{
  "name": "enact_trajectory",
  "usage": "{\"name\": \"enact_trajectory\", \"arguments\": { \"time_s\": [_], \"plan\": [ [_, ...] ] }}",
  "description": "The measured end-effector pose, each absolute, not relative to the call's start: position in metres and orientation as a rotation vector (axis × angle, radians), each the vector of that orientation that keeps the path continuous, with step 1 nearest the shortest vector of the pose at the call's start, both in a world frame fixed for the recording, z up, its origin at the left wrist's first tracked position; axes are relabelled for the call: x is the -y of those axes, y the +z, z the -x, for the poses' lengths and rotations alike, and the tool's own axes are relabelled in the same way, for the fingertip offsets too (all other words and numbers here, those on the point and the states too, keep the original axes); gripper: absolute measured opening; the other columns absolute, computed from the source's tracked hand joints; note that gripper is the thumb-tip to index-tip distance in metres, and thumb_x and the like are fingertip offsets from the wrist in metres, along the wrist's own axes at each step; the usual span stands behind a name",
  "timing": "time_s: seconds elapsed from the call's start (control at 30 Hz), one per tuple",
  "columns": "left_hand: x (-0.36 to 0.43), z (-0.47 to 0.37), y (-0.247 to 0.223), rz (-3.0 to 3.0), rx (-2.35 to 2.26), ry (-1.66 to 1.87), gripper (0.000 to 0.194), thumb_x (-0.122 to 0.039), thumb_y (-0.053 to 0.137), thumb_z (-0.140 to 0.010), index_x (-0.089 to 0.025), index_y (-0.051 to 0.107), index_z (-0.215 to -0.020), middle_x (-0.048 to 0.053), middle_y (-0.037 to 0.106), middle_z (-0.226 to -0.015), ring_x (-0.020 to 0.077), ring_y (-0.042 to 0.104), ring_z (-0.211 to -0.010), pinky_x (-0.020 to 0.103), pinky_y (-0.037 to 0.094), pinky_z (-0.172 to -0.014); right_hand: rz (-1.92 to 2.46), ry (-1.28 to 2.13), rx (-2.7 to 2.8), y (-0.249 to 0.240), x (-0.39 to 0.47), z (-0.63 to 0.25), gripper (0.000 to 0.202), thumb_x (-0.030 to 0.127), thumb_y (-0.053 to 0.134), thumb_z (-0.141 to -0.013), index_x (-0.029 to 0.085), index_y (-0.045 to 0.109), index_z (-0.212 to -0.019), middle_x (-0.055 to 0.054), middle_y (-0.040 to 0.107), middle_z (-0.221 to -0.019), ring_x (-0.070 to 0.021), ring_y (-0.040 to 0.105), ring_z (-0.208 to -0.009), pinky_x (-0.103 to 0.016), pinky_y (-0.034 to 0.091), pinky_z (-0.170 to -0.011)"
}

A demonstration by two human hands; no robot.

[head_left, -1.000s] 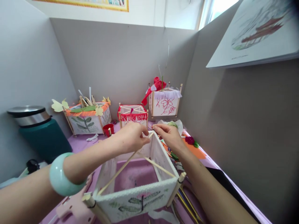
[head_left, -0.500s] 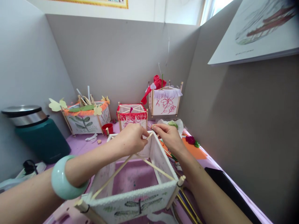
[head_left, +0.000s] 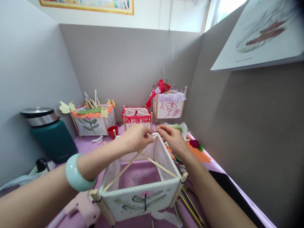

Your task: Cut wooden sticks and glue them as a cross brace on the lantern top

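An open white frame box with wooden corner posts and a plant drawing on its front stands before me. Two thin sticks cross over its top. My left hand, closed, pinches the end of one stick near the far right corner. Beside it, my right hand is closed on the top of the corner post at that corner. A pale green bangle circles my left wrist.
Behind stand a red-fringed box, a lilac-fringed box and an orange-fringed box. A teal bottle is left, a pink glue gun front left, gold-handled scissors and a black tablet right.
The view has shifted, so more of the pink glue gun shows at the lower left. Both hands stay at the far right corner with little change in grip.
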State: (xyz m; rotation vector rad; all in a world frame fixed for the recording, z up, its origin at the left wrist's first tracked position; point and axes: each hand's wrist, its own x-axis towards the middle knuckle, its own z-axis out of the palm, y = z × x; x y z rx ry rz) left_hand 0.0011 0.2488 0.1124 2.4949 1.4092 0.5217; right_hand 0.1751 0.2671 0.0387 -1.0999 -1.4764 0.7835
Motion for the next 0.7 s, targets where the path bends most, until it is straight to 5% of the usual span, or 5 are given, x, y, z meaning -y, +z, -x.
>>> {"name": "enact_trajectory", "arguments": {
  "time_s": [0.1,0.27,0.5,0.7],
  "plan": [
    [-0.24,0.018,0.128,-2.369,-1.424,0.826,0.032,-0.036,0.057,-0.077,-0.02,0.072,-0.1,0.002,0.071,-0.074,0.0109,0.054,-0.048,0.023,0.039,-0.05,1.13,0.837,1.427,0.039,-0.262,-0.187,0.038,0.036,0.058,-0.08,0.015,0.062,-0.113,-0.008,0.069,-0.097,-0.0167,0.064,-0.078,-0.025,0.05,-0.057],
    [-0.206,0.062,0.135,-1.911,-1.402,1.276,0.035,-0.041,0.062,-0.074,-0.017,0.07,-0.1,-0.002,0.059,-0.053,0.0104,0.047,-0.044,0.021,0.036,-0.042,1.159,0.711,1.405,0.037,-0.24,-0.206,0.033,0.044,0.058,-0.081,0.016,0.067,-0.093,-0.007,0.07,-0.088,-0.0171,0.064,-0.072,-0.024,0.049,-0.054],
    [-0.139,0.1,0.051,-1.444,-1.598,1.757,0.039,-0.048,0.058,-0.078,-0.017,0.067,-0.099,0.0,0.061,-0.068,0.0107,0.049,-0.051,0.022,0.04,-0.048,1.22,0.537,1.272,0.005,-0.185,-0.201,0.046,0.056,0.049,-0.084,0.015,0.067,-0.078,-0.002,0.062,-0.062,-0.0131,0.051,-0.052,-0.024,0.039,-0.048],
    [-0.086,0.084,-0.033,-1.607,-1.68,1.672,0.04,-0.045,0.043,-0.087,-0.017,0.063,-0.108,0.01,0.065,-0.109,0.0238,0.06,-0.099,0.034,0.05,-0.08,1.175,0.406,1.467,-0.033,-0.127,-0.186,0.049,0.05,0.029,-0.094,0.017,0.066,-0.089,-0.004,0.062,-0.071,-0.0174,0.055,-0.066,-0.027,0.041,-0.06]
  ]
}}
